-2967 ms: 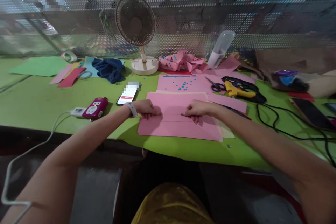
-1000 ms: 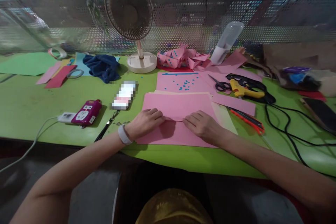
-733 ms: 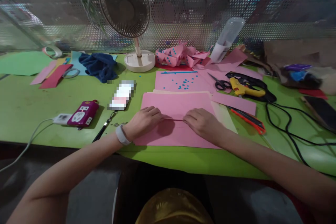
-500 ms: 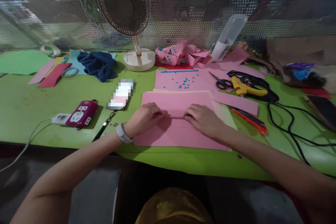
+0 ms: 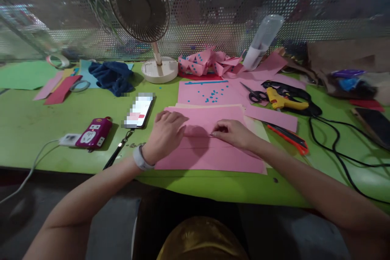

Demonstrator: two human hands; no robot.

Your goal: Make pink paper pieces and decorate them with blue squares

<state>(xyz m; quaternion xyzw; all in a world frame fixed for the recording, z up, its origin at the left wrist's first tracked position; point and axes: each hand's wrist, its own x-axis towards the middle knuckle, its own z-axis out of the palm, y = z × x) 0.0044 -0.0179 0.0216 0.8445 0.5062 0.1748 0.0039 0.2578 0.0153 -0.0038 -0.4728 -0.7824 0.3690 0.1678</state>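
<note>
A sheet of pink paper [image 5: 195, 158] lies before me on the green table, with crease lines running across its middle. My right hand [image 5: 232, 133] has its fingertips pinched together on the fold of this sheet. Over the sheet's left part is my left hand [image 5: 168, 133], palm down, fingers loosely stretched and pointing right; whether it touches the paper I cannot tell. Cream paper [image 5: 258, 132] shows under the pink sheet at the right. Just beyond, small blue dots [image 5: 212, 96] and a blue strip [image 5: 207, 82] rest on another pink sheet [image 5: 185, 89].
Scissors [image 5: 256, 95], a yellow glue gun [image 5: 283, 100] and a red utility knife [image 5: 289, 138] lie at right, with black cables beyond. At left are a phone [image 5: 140, 109] and a purple power adapter [image 5: 94, 133]. A fan [image 5: 160, 70] and folded pink pieces [image 5: 207, 63] stand behind.
My left hand has let go of the fold and risen slightly, its fingers straightening. The right hand keeps its pinch at nearly the same spot. The view has shifted slightly.
</note>
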